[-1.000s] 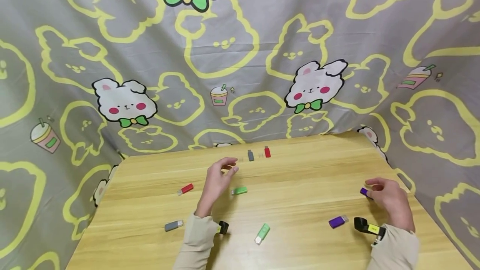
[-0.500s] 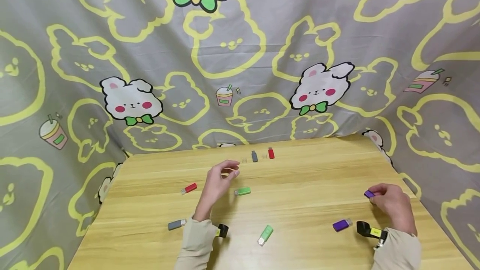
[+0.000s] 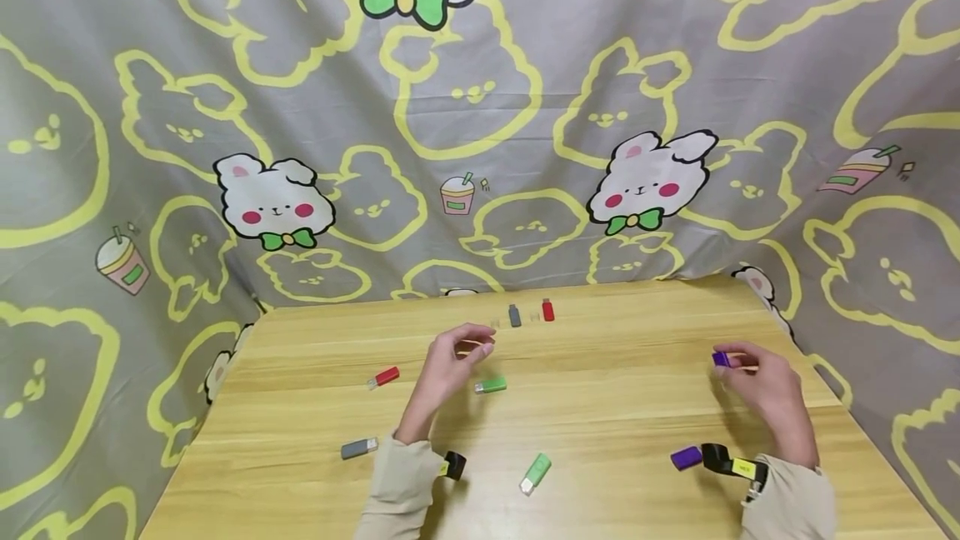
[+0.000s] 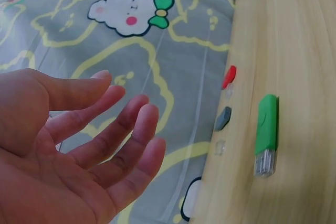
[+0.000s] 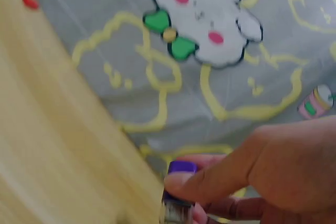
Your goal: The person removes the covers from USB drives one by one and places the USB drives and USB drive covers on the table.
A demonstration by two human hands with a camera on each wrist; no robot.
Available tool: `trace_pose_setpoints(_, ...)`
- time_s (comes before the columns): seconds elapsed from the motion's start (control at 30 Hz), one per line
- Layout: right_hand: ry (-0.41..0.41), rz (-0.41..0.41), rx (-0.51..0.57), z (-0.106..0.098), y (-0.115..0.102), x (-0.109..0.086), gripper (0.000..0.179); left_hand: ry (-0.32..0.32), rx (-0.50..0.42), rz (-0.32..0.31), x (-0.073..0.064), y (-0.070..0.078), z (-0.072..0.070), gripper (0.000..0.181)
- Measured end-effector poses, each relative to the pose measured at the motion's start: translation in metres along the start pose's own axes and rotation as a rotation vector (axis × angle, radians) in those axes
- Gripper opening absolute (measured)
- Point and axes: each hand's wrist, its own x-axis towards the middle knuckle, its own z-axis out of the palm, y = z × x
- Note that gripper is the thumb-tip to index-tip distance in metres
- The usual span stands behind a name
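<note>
Between thumb and fingers, my right hand [image 3: 765,382] pinches a purple USB stick [image 3: 721,359] above the right part of the table. In the right wrist view the thumb covers the middle of this purple stick [image 5: 182,167], and its metal plug points downward. A second purple USB stick [image 3: 686,458] lies beside the right wrist strap. My left hand [image 3: 450,361] hovers with loosely bent fingers and holds nothing. Near it on the table lies a green USB stick [image 3: 491,386], seen also in the left wrist view with a clear cap over its plug.
Another green USB stick [image 3: 536,473] lies front centre. To the left are a red one [image 3: 386,377] and a grey one [image 3: 358,447]. At the back lie a grey stick [image 3: 514,316], a red stick [image 3: 548,310] and small clear pieces. A patterned curtain [image 3: 360,107] encloses the table.
My right hand has taken hold of the purple USB stick, lifted it and carried it slightly forward and left. The left hand stays about where it was; the head view has shifted slightly.
</note>
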Motion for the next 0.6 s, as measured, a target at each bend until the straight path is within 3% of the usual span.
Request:
trace_pose_setpoints(0.23,0.023,-0.086,0.201,0.019,-0.044,0.003,0.035,-0.032,-0.036,0.018,0.001,0.001,0.006,0.020)
trace_pose_setpoints(0.4,-0.031,-0.083,0.422,0.035,-0.069,0.006,0.037,-0.063,-0.046,0.019,0.000,0.003,0.010,0.020)
trace_pose_setpoints(0.6,-0.077,-0.108,0.557,0.050,-0.091,0.005,0.034,-0.081,-0.049,0.017,-0.001,0.005,0.015,0.018)
